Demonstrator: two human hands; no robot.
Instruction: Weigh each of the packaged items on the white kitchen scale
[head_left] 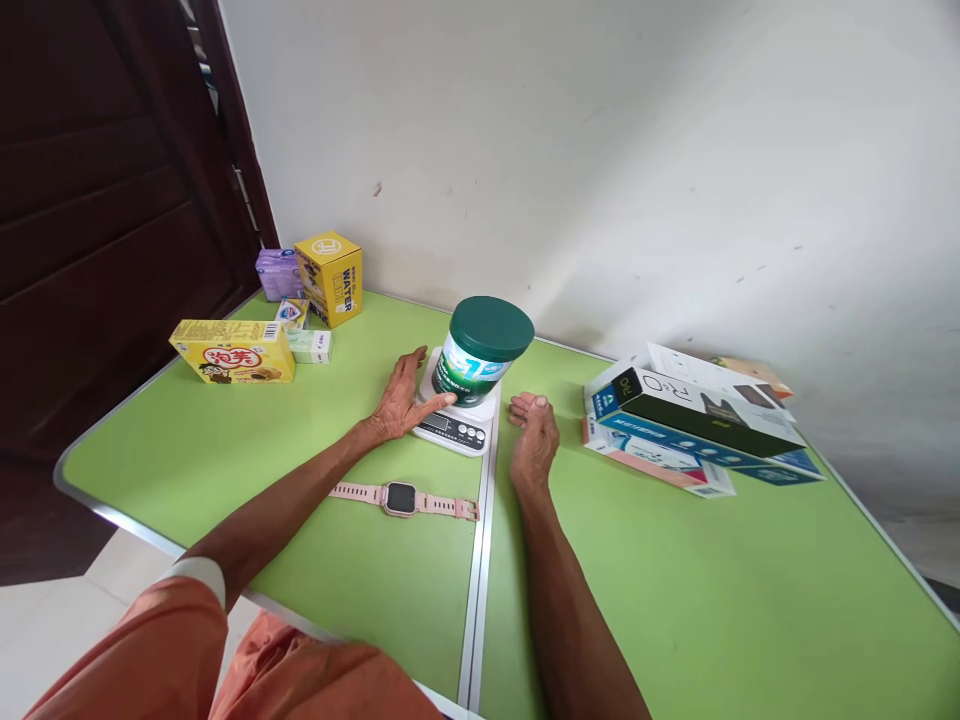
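Note:
A dark green tub (480, 365) with a lid and a blue-white label stands upright on a white kitchen scale (465, 440). My left hand (401, 405) is at the scale's left side, fingers apart. Its thumb reaches over the scale to the foot of the tub; whether it presses on the tub I cannot tell. To the right of the scale, apart from it, my right hand (535, 435) rests on edge with loosely bent fingers and holds nothing. A pink-strapped smartwatch (400, 498) lies flat in front of the scale.
At the left are a yellow snack box (238, 355), a taller yellow box (334, 280), a purple pack (277, 274) and smaller boxes. Several flat boxes (697, 410) are stacked at the right. A metal seam (480, 580) crosses the green table (675, 600) beside a wall.

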